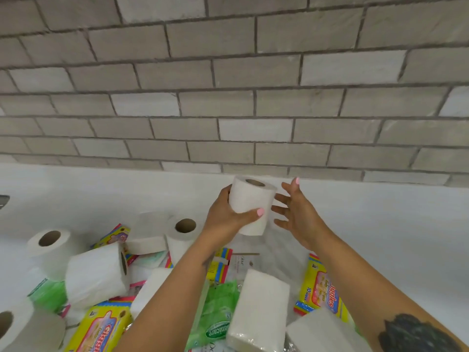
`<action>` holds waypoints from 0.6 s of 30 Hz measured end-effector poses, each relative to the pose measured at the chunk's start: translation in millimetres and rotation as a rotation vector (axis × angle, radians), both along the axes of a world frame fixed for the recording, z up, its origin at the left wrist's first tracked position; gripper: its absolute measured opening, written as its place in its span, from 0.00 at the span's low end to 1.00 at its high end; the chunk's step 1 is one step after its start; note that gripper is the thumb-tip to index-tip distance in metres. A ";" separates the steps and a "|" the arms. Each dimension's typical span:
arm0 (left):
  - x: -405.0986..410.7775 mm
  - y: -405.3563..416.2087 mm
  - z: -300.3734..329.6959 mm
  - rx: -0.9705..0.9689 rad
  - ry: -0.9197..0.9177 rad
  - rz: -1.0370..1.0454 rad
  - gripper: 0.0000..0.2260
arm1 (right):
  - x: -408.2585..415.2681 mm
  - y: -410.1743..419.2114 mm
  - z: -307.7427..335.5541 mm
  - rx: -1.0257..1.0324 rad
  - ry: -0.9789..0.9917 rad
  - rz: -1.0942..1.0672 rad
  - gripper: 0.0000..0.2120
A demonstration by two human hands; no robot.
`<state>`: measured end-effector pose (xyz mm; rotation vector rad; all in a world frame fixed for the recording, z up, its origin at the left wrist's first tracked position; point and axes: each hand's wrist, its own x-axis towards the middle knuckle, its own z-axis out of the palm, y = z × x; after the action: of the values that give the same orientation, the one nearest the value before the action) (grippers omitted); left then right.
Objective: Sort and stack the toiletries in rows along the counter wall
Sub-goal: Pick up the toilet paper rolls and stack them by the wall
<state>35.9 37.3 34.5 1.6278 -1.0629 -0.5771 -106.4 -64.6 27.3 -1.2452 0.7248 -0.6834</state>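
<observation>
My left hand [228, 214] grips a white toilet paper roll [251, 199], held upright above the white counter [380, 224] close to the grey tiled wall [228, 97]. My right hand [297, 212] hovers just right of the roll with fingers spread and straight, not clearly touching it. Below lies a jumble of toiletries: several more toilet rolls [182, 232], yellow wipes packs [322, 288], green wipes packs [218, 311] and white wrapped tissue packs [258, 308].
Loose rolls [48, 242] and packs spread over the left and middle of the counter. A white Dove box [241, 262] lies among them. A dark metal edge [3, 200] shows at the far left. Bare counter runs along the wall at right.
</observation>
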 end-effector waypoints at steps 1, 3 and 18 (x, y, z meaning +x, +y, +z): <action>5.8 4.0 5.3 -0.018 0.002 0.032 0.34 | 7.9 0.5 -0.4 0.020 -0.016 -0.019 0.35; 18.9 13.2 15.1 -0.061 0.018 0.091 0.33 | 23.6 5.3 -3.3 0.001 0.013 -0.034 0.29; 82.8 65.3 33.2 -0.167 0.051 0.252 0.32 | 140.5 81.0 -64.4 -0.351 0.154 0.269 0.55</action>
<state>118.7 102.6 67.7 1.5609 -0.8300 -0.3513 34.2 16.4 -37.1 -1.6977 0.5605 -0.5083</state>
